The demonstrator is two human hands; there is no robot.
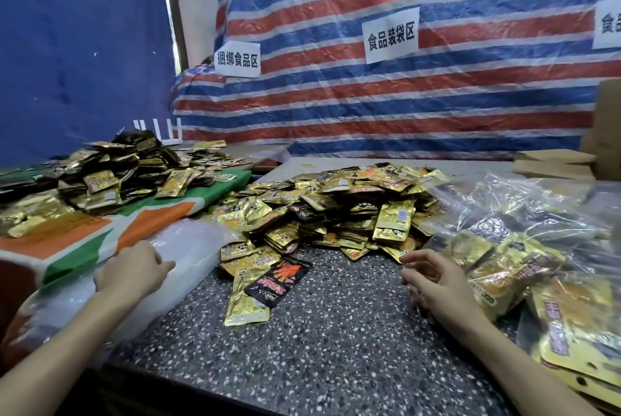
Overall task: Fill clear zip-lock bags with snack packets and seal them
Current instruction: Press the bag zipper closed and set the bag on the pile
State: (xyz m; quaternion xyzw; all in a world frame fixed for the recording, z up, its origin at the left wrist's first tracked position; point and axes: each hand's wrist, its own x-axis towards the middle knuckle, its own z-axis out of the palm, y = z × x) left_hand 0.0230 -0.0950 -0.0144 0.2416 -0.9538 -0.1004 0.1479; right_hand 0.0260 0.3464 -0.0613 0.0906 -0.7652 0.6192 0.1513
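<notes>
A: cam setup?
B: Single head-worn wide-angle. Faces forward and down over the speckled table [336, 331]. Close in, forearms enter from the bottom edge.
A: framing?
B: Left hand [134, 267] at 8 o'clock, right hand [433, 281] at 4. Packet pile [336, 207] centre, striped tarp [403, 96] fills 12.

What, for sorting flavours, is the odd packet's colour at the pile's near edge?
Black packet with red-orange print; head view.
</notes>
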